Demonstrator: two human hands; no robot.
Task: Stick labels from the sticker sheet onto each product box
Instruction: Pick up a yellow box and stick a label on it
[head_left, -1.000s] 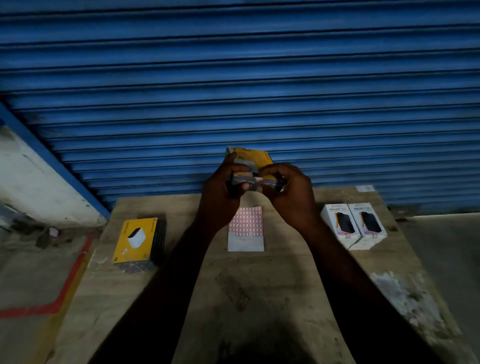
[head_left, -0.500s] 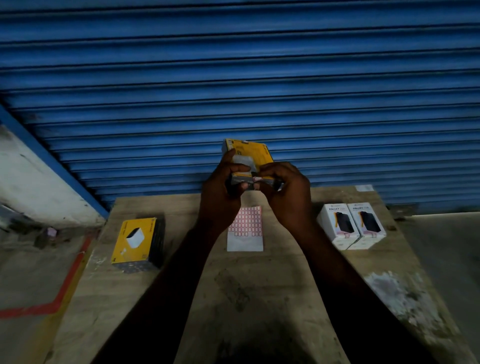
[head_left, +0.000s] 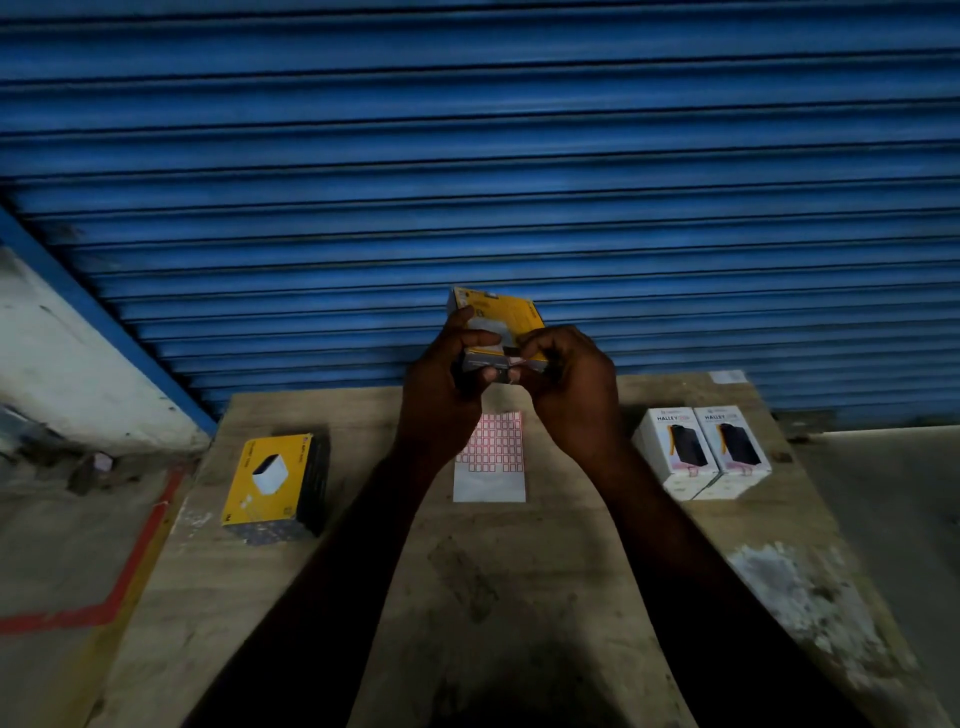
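1. Wooden table: its far edge ran close along the blue roller shutter. Bare board lay open between your forearms in the near half. A worn white patch sat toward the right edge.
2. Yellow product box: you held it raised above the table's far middle, tilted, in front of the shutter. It was closed, so its contents could not be seen.
3. Left hand: clamped round the left side and near end of that box, thumb up along its face.
4. Right hand: fingers curled, pinching the box's near end. A small pink-edged label showed at your fingertips; whether it lay flat on the box could not be told.
5. Sticker sheet: flat on the table below your hands, between your wrists. Rows of red-bordered labels filled its far part and its near end was blank white.
6. Second yellow box: flat and closed near the table's left edge, well apart from the sheet.
7. Two white HALLEY boxes: side by side and touching, closed, near the right edge.
8. Scrap of paper: at the far right corner.
9. Red floor line: on the floor left of the table.
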